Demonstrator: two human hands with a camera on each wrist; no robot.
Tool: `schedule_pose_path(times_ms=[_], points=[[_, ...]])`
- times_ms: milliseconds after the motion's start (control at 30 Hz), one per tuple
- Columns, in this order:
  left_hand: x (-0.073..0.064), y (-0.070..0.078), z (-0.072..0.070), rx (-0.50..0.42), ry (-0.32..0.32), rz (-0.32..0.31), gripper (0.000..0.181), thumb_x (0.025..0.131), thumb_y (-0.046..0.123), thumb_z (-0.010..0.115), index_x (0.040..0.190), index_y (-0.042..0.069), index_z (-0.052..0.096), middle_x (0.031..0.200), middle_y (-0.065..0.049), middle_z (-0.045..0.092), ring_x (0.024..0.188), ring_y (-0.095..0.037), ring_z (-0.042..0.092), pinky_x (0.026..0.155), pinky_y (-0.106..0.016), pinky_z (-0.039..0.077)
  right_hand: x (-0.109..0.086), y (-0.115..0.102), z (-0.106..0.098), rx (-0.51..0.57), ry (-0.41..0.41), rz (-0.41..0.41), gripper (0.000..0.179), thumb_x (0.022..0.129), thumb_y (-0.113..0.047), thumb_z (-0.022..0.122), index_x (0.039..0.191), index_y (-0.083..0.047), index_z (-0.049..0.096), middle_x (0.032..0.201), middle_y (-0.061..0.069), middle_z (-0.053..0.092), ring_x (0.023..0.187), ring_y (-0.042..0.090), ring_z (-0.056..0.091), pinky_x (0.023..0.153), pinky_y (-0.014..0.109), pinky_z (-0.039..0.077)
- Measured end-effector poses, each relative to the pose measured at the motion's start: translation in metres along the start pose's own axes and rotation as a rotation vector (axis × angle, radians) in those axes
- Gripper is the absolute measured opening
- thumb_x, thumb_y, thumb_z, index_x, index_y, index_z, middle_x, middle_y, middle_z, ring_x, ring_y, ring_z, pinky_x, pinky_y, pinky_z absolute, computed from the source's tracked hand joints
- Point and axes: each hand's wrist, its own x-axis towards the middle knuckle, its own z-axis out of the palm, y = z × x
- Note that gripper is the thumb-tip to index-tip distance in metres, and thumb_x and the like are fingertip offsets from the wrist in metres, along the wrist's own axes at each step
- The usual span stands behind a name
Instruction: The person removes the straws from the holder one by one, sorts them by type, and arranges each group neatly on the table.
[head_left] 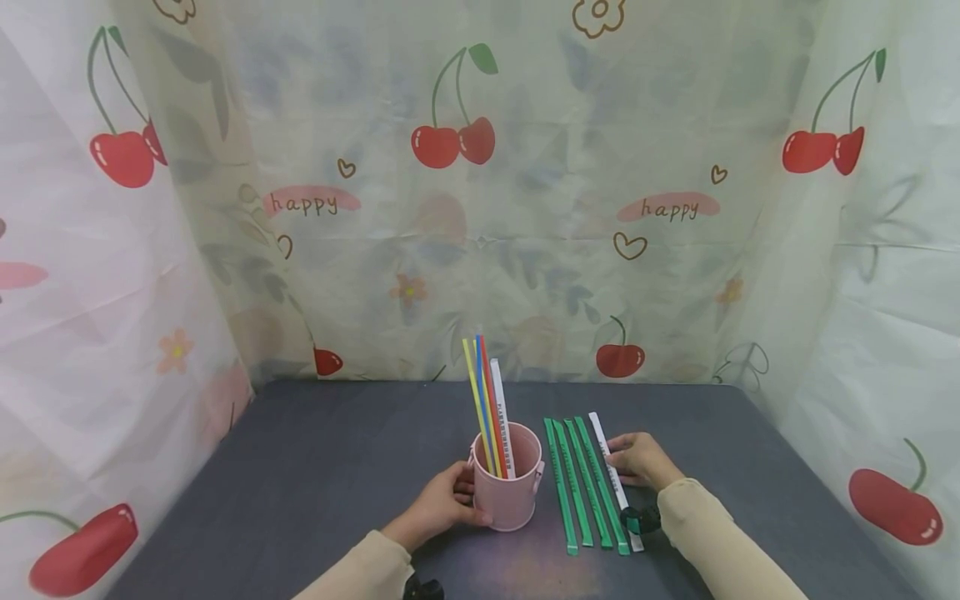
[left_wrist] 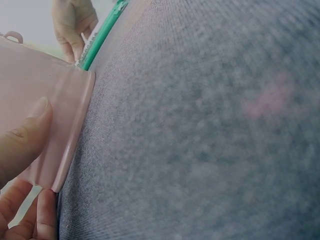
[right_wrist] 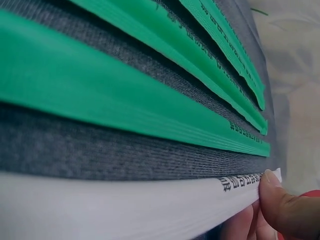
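Note:
My left hand (head_left: 442,504) grips a pink bucket (head_left: 506,504) at its left side; in the left wrist view the thumb (left_wrist: 22,140) lies across the wall and the fingers curl at its base. Yellow, blue and red straws (head_left: 488,387) and a white paper-wrapped straw (head_left: 498,396) lean inside, their tops above the rim. To the right, my right hand (head_left: 643,458) pinches a white wrapped straw (right_wrist: 125,205) between thumb and fingers near its far end. Several green wrapped straws (head_left: 572,483) lie side by side between the bucket and that white straw.
A dark grey cloth (head_left: 360,442) covers the table. Cherry-printed curtains (head_left: 480,250) stand behind it and on both sides. A black wrist camera (head_left: 641,520) overlaps the near ends of the rightmost straws in the head view.

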Motion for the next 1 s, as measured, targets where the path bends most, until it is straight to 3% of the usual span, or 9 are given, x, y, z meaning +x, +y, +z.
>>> schedule_pose_path(times_ms=[1000], points=[[-0.0015, 0.0030, -0.0009, 0.010, -0.007, -0.004, 0.067, 0.068, 0.013, 0.088, 0.125, 0.004, 0.053, 0.110, -0.008, 0.061, 0.100, -0.021, 0.059, 0.089, -0.042, 0.053, -0.0002, -0.0026, 0.0049, -0.057, 0.029, 0.015, 0.030, 0.084, 0.006, 0.066, 0.113, 0.007, 0.057, 0.085, 0.014, 0.066, 0.071, 0.019, 0.064, 0.058, 0.032, 0.056]])
